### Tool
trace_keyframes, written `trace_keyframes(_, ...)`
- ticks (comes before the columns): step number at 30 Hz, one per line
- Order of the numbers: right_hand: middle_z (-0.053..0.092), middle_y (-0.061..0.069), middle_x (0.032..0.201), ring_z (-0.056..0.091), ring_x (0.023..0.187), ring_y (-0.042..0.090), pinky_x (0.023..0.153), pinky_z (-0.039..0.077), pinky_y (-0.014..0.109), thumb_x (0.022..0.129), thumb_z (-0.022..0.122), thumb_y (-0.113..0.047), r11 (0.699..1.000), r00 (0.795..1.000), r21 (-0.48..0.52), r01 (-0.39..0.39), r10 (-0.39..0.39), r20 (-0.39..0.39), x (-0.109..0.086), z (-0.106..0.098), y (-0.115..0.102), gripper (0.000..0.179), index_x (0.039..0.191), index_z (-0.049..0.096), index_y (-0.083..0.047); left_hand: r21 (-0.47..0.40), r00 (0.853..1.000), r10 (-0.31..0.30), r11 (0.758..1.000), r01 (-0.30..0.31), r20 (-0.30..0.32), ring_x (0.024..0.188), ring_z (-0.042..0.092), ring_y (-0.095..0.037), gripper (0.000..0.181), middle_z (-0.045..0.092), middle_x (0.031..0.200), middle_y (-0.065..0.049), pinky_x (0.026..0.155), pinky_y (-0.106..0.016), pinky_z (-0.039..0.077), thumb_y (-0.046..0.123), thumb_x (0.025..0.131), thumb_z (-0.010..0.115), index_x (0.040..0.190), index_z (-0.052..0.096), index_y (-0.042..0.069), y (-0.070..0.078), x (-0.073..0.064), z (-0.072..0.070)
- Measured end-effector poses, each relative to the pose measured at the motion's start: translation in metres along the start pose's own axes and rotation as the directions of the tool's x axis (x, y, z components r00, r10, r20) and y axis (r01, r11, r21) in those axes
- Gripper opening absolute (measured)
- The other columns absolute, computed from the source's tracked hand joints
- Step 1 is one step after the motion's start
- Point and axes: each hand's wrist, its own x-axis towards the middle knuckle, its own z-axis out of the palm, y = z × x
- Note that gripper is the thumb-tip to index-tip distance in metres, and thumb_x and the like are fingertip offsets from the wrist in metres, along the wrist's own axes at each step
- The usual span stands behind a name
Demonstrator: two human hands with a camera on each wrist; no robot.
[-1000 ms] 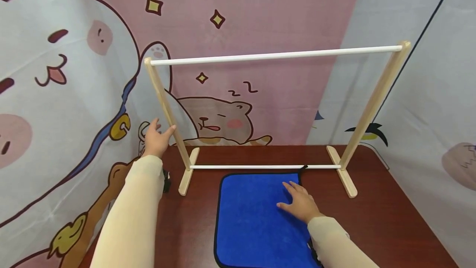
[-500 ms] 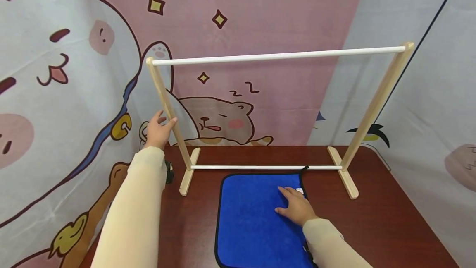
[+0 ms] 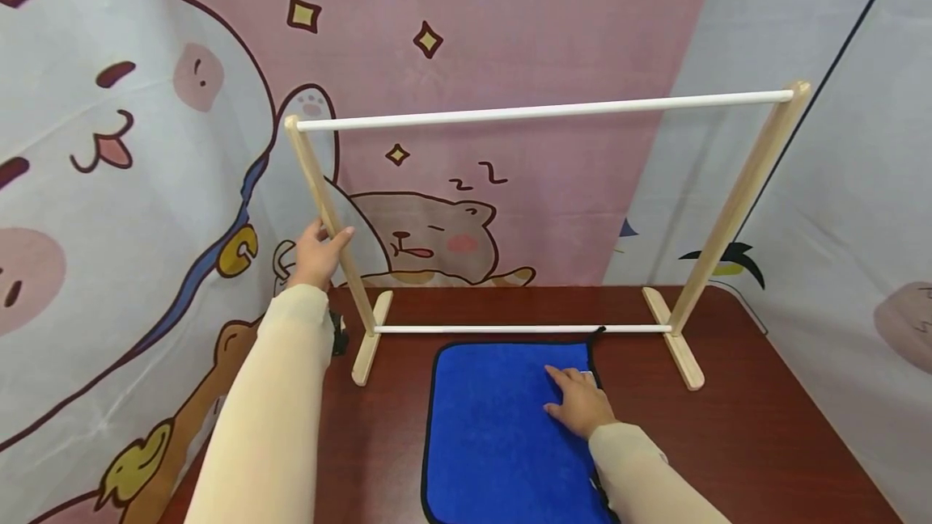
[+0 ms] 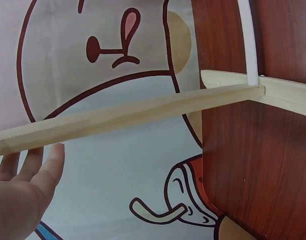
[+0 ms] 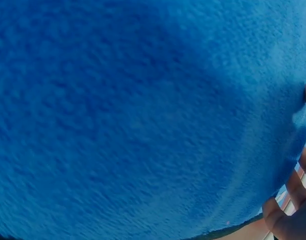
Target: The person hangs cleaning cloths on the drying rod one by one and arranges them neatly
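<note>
A wooden rack with white rods [image 3: 539, 112] stands on the table. My left hand [image 3: 318, 257] grips its left post [image 3: 316, 184], thumb across the near side and fingers behind. In the left wrist view, the fingertips of that hand [image 4: 25, 195] meet the edge of the pale post [image 4: 143, 114]. A blue towel [image 3: 495, 427] with black trim lies flat before the rack. Resting on its right part is my right hand [image 3: 582, 403], index finger and thumb spread apart. The right wrist view is mostly filled by the blue towel [image 5: 133, 125], with fingers [image 5: 295, 190] at its edge.
The reddish-brown table [image 3: 743, 443] carries everything. A lower white rod [image 3: 510, 329] joins the rack's wooden feet, just behind the towel. A black loop [image 3: 599, 331] at the towel's corner overlaps this rod. Behind hangs a cartoon-printed cloth [image 3: 546, 209].
My left hand has come in to the rack's left post and taken hold of it. My right hand has settled onto the towel, slightly lower than before. The towel stays in place.
</note>
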Motion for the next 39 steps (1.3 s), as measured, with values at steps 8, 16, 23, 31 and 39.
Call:
trace_keyframes(8,0.057,0.017,0.118,0.051,0.107,0.037,0.077,0.051,0.057,0.081,0.075,-0.017,1.000,0.999,0.014,-0.006,0.005,0.038,0.003,-0.006,-0.004,0.057,0.135,0.057,-0.012,-0.036,1.000,-0.013,0.999,0.012,-0.004,0.130,0.043,-0.038,0.060,0.040,0.147,-0.023,0.107,-0.048,0.037,0.026,0.098,0.057,0.151,0.033,0.010,0.002,0.001,0.002)
trace_keyframes(16,0.057,0.013,0.107,0.053,0.095,0.032,0.072,0.053,0.050,0.083,0.072,-0.010,0.999,0.997,-0.040,0.022,-0.019,0.077,0.006,-0.008,-0.008,0.038,0.121,0.068,-0.013,-0.024,0.999,-0.043,0.999,0.043,-0.012,0.131,0.045,-0.035,0.050,0.041,0.147,-0.020,0.104,-0.046,0.042,0.028,0.103,0.046,0.150,0.036,0.013,-0.001,0.003,0.001)
trace_keyframes(23,0.063,0.018,0.107,0.062,0.101,0.040,0.085,0.051,0.052,0.081,0.061,0.004,0.998,0.997,-0.030,0.055,-0.053,0.063,0.005,-0.010,-0.018,0.033,0.110,0.072,-0.007,-0.045,0.998,-0.064,0.997,0.064,0.008,0.133,0.042,-0.035,0.053,0.037,0.149,-0.019,0.104,-0.043,0.042,0.029,0.103,0.045,0.152,0.032,0.015,-0.001,0.003,-0.002)
trace_keyframes(31,0.067,0.013,0.099,0.063,0.100,0.035,0.087,0.050,0.048,0.076,0.055,0.010,0.995,0.997,0.087,0.045,-0.049,0.055,0.004,-0.018,-0.019,0.031,0.094,0.073,-0.008,-0.057,0.997,-0.073,0.996,0.073,0.004,0.132,0.043,-0.034,0.052,0.039,0.148,-0.020,0.104,-0.043,0.042,0.027,0.103,0.046,0.152,0.033,0.014,-0.001,0.004,-0.002)
trace_keyframes(39,0.066,0.008,0.093,0.062,0.095,0.031,0.085,0.051,0.047,0.080,0.061,0.012,0.965,0.998,0.255,0.059,-0.060,-0.006,0.001,-0.037,-0.025,0.023,0.092,0.072,-0.005,-0.050,0.996,-0.084,0.995,0.084,0.000,0.133,0.042,-0.035,0.051,0.039,0.148,-0.020,0.105,-0.044,0.041,0.025,0.103,0.046,0.152,0.033,0.012,0.000,0.004,-0.001)
